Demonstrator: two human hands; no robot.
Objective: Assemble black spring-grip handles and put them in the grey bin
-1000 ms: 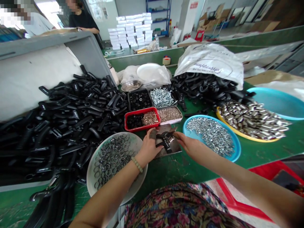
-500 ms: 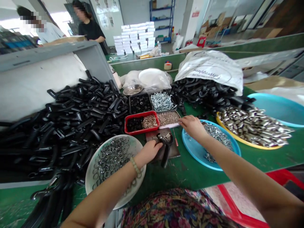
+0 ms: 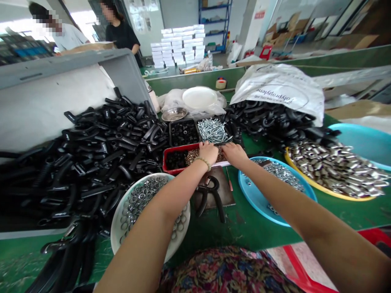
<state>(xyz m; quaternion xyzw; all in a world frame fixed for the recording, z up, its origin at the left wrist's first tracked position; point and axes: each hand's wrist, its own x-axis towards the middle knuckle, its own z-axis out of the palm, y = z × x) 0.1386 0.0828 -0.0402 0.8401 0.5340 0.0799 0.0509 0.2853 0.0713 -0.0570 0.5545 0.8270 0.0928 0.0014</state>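
Note:
My left hand (image 3: 209, 154), with a bead bracelet at the wrist, is over the small copper-coloured pieces (image 3: 194, 156) at the right end of the red tray. Its fingers are curled down, and their tips are hidden. Close beside it, my right hand (image 3: 234, 155) reaches to the white-edged tray (image 3: 224, 163) of similar small pieces. Those fingers are bent together too; I cannot make out what is in them. Below both hands, a black spring clamp (image 3: 218, 199) with its legs spread lies on a metal plate (image 3: 230, 197), touched by neither hand.
A white bowl of metal rings (image 3: 146, 187) stands left, before heaped black handles (image 3: 100, 154). To the right are a blue basin of small metal parts (image 3: 284, 177) and a yellow basin of metal sleeves (image 3: 339, 171). Screws (image 3: 214, 130) fill a tray behind. Two people stand beyond.
My left hand has let go of the black clamp and moved up to the copper-coloured pieces. The clamp lies with its legs spread now. My right hand has shifted slightly left, over its tray.

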